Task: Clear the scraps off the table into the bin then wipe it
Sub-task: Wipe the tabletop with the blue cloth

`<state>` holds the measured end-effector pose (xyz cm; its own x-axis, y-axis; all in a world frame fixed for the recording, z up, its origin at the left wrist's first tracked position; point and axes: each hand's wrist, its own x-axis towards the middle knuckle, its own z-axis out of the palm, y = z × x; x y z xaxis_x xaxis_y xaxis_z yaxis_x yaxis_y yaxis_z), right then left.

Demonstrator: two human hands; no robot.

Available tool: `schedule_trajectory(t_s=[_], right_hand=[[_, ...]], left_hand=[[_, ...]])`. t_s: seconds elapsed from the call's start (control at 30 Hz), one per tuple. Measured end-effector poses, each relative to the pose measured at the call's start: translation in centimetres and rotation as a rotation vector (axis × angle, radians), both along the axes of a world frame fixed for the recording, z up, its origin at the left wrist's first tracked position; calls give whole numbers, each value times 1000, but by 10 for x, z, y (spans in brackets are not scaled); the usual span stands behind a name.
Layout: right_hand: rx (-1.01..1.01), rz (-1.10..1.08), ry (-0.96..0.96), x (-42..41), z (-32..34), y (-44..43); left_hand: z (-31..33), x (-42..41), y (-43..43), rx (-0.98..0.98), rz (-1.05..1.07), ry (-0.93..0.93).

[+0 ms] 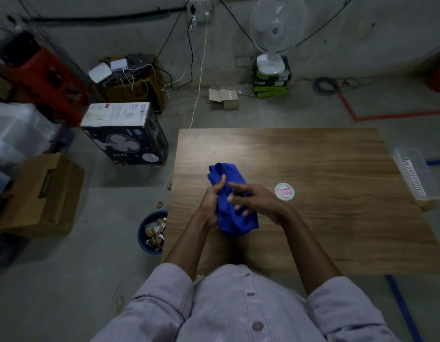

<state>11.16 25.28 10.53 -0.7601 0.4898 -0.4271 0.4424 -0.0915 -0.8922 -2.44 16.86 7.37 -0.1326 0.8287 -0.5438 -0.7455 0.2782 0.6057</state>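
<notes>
A bunched blue cloth (pixel 235 180) lies over the left middle of the wooden table (pixel 325 164). My left hand (pixel 211 201) grips the cloth from its left side, thumb up along the fabric. My right hand (pixel 253 198) lies on the cloth from the right, its fingers curled into the folds. A round white sticker (pixel 284 191) with pink print sits on the tabletop just right of my right hand. On the floor at the table's left edge stands a blue bin (pixel 146 230) with paper scraps inside.
A clear plastic tray (pixel 416 174) juts over the table's right edge. A few scraps (pixel 161 204) lie on the floor near the bin. A fan box (pixel 125 134) and cardboard boxes (pixel 39 196) stand left; a white fan (pixel 275 33) and cables are by the wall.
</notes>
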Motion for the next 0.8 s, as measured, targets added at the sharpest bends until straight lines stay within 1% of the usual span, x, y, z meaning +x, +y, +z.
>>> schedule_trajectory(t_s=[0.03,0.07,0.1,0.13,0.2,0.23,0.27,0.33,0.4,0.53,0.6,0.73,0.77,0.8], right_hand=[[22,-116,25,6,1,2],[93,-232,21,10,-3,6],[172,-320,9,13,-5,9],[209,-378,9,14,-8,11],[143,-418,75,10,-8,10],[106,-424,93,6,-7,7],[111,-431,81,0,-5,3],[214,-462,27,-8,-5,-6],[327,-541,11,-13,-9,-12],[296,-655,93,-4,-14,-5],[255,-633,133,4,-14,0],[1,-290,202,23,2,-5],[-53,-270,246,31,6,-4],[-96,-297,310,40,10,-1]], left_hand=[[-1,-2,-1,19,17,-43],[-1,-3,-1,32,38,-64],[-2,-4,-1,54,46,-64],[0,-2,0,81,41,-48],[5,0,3,102,-2,5],[9,3,4,93,-19,32],[12,5,6,86,-28,54],[18,12,8,102,-37,79],[26,19,10,119,-48,102],[27,21,13,100,-67,119],[25,22,13,112,-63,106],[31,30,14,62,-103,119],[29,32,13,58,-108,84],[29,33,12,63,-106,15]])
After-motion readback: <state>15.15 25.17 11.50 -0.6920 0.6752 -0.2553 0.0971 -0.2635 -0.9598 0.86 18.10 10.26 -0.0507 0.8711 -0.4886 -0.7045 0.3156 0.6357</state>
